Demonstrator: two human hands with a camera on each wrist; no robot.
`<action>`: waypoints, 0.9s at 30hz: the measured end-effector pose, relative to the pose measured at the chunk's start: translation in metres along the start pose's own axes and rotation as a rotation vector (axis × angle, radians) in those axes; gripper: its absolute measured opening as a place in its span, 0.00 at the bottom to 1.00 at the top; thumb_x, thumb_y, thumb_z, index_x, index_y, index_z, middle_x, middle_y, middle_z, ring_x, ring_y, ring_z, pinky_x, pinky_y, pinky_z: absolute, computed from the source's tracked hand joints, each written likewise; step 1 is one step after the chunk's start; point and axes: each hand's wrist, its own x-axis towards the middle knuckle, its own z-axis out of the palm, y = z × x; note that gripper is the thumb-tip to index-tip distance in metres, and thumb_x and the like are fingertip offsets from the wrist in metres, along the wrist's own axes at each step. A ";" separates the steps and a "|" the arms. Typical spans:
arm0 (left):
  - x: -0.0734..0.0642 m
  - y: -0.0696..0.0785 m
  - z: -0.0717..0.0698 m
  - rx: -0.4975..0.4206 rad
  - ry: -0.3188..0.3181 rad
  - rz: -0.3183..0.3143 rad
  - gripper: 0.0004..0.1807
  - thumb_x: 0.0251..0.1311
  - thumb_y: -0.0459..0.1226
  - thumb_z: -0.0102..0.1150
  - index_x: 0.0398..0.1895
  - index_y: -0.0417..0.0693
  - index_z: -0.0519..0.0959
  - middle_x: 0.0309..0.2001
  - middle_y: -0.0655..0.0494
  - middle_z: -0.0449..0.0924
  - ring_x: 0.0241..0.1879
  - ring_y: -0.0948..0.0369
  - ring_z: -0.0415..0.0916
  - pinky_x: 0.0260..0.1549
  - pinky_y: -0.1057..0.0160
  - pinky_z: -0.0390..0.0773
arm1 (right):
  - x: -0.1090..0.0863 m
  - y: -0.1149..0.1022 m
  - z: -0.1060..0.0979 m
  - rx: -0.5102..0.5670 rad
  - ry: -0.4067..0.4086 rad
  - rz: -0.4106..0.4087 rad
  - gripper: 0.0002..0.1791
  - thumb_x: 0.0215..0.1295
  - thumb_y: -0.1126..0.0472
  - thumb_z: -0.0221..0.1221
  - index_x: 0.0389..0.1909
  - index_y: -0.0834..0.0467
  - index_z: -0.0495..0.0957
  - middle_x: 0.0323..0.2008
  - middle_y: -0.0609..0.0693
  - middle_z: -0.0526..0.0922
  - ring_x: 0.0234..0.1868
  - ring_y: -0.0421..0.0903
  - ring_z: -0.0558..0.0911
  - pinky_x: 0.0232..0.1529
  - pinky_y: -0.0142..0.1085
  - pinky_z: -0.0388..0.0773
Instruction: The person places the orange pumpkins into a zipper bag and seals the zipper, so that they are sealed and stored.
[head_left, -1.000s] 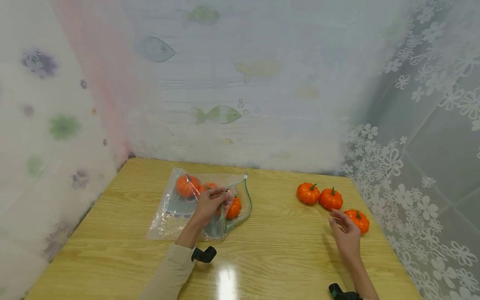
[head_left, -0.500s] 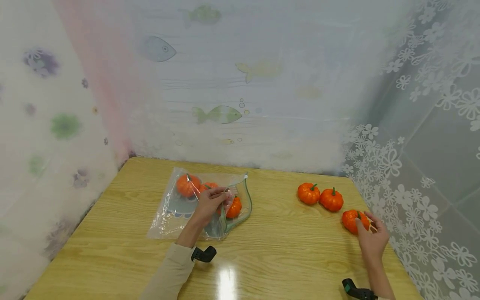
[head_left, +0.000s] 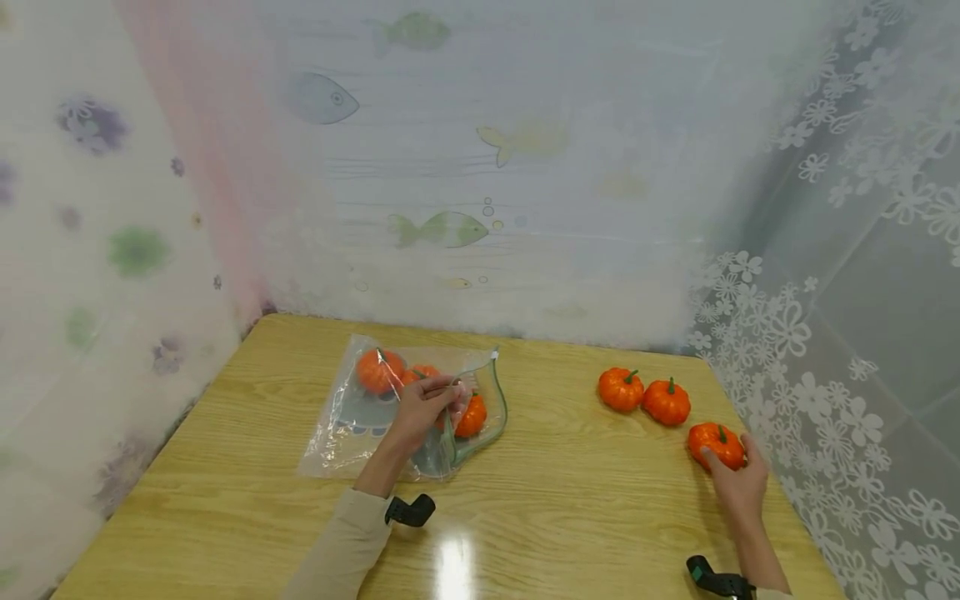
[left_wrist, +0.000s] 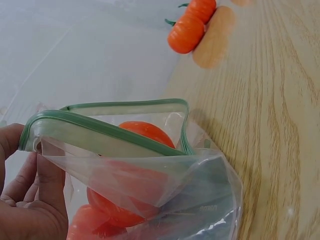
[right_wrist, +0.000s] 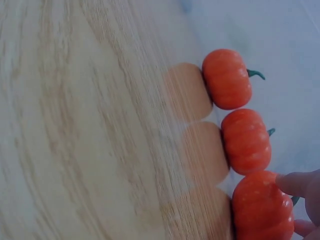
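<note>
Green-rimmed plastic bag (head_left: 367, 412) pinched in my left hand (head_left: 417, 412), my right hand (head_left: 741, 485) grips an orange pumpkin (head_left: 715, 444), two pumpkins (head_left: 666, 403) beyond it, leftward.

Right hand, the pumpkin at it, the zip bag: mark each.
Right hand (head_left: 742, 490): head view, middle of the hand.
Pumpkin (right_wrist: 260, 207): right wrist view, orange body, left of the thumb.
Zip bag (left_wrist: 110, 130): left wrist view, green strip at the mouth.

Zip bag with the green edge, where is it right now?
In the head view, the zip bag lies on the table left of centre, gripped at its open mouth by the left hand.
</note>
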 end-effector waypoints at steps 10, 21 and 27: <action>0.001 -0.001 0.000 0.033 0.017 -0.011 0.18 0.71 0.33 0.60 0.59 0.32 0.78 0.42 0.50 0.87 0.31 0.65 0.82 0.25 0.71 0.77 | -0.003 0.003 -0.003 0.024 -0.044 0.031 0.44 0.76 0.53 0.56 0.81 0.65 0.44 0.80 0.67 0.46 0.79 0.65 0.49 0.75 0.60 0.53; 0.001 -0.002 -0.001 0.021 0.015 -0.004 0.18 0.71 0.33 0.60 0.59 0.30 0.78 0.40 0.51 0.87 0.30 0.65 0.82 0.25 0.71 0.78 | 0.000 0.000 -0.003 -0.038 -0.098 0.057 0.50 0.74 0.51 0.60 0.80 0.70 0.40 0.78 0.73 0.46 0.76 0.69 0.55 0.72 0.62 0.59; 0.000 -0.002 -0.001 0.013 0.015 -0.007 0.17 0.71 0.32 0.59 0.59 0.32 0.78 0.37 0.54 0.87 0.30 0.64 0.83 0.25 0.70 0.79 | -0.002 0.000 -0.002 -0.071 -0.164 0.054 0.51 0.75 0.49 0.58 0.80 0.68 0.36 0.78 0.73 0.41 0.77 0.71 0.50 0.73 0.63 0.56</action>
